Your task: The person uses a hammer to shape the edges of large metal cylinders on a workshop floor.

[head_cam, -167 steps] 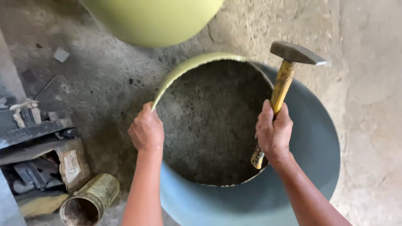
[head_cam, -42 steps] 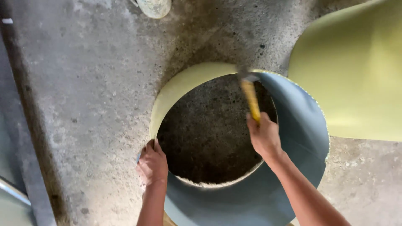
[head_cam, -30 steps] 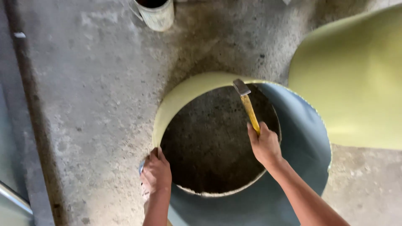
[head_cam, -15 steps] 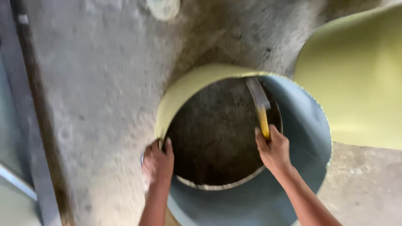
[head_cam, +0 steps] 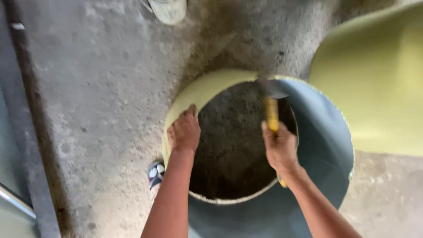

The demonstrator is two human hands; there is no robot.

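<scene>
A wide sheet-metal cone (head_cam: pixel 324 145), grey-blue inside and pale yellow outside, stands on the concrete floor; the floor shows through its round opening. My left hand (head_cam: pixel 184 131) grips the cone's left rim, fingers over the yellow edge. A hammer (head_cam: pixel 272 110) with a yellow handle is in the grip of my right hand (head_cam: pixel 278 147); its blurred steel head sits at the far rim of the opening.
A second pale yellow metal cone (head_cam: pixel 374 83) lies close at the right. A cylindrical can (head_cam: pixel 168 9) stands at the top edge. A foot in a sandal (head_cam: pixel 155 172) is by the cone's left side. Dark metal strips (head_cam: pixel 31 145) run along the left.
My left hand has slid up along the left rim. The hammer head has swung toward the far rim. The view has shifted slightly.
</scene>
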